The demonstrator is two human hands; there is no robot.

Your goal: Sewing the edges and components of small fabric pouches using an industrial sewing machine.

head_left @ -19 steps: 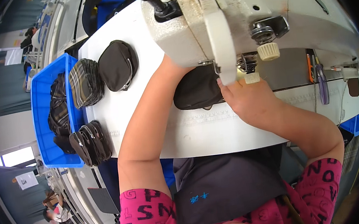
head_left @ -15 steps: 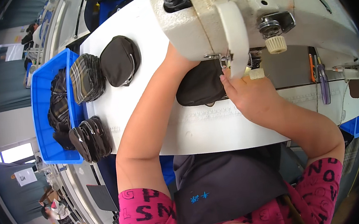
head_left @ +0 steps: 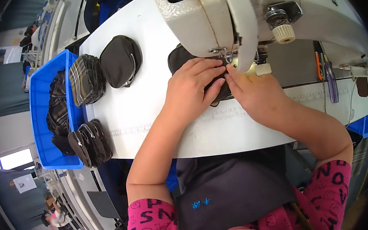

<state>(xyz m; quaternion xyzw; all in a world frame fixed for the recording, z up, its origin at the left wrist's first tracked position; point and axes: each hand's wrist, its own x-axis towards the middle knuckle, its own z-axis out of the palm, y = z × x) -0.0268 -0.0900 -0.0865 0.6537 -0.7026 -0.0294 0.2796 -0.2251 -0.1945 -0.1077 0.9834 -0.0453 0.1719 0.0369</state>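
Right at the near edge of the white counter (head_left: 221, 133), both forearms come up over a dark apron (head_left: 231, 190) and meet under the sewing machine head (head_left: 245, 11). Left hand (head_left: 190, 87) lies flat, fingers spread and pressing down on the dark fabric pouch (head_left: 177, 57), which sits on the counter directly beneath the machine, partly hidden by that hand. Right hand (head_left: 252, 93) comes in from the other side, fingertips drawn together and pinching the pouch's edge close by the presser foot (head_left: 230, 58); the two hands touch. To do this well, I'd say, the flat hand should keep the pouch taut and level while the pinching fingers steer the seam line, staying clear of the needle. Whether the needle is down, I cannot tell.

Further out, toward the left edge of the counter: a row of dark pouches on end (head_left: 90, 142), then a plaid stack (head_left: 85, 80) and a round dark pouch with a metal zip (head_left: 120, 61). Hanging off that edge, a blue bin (head_left: 41, 124) holds more. Over by the right edge, a screwdriver (head_left: 330, 78) lies apart.
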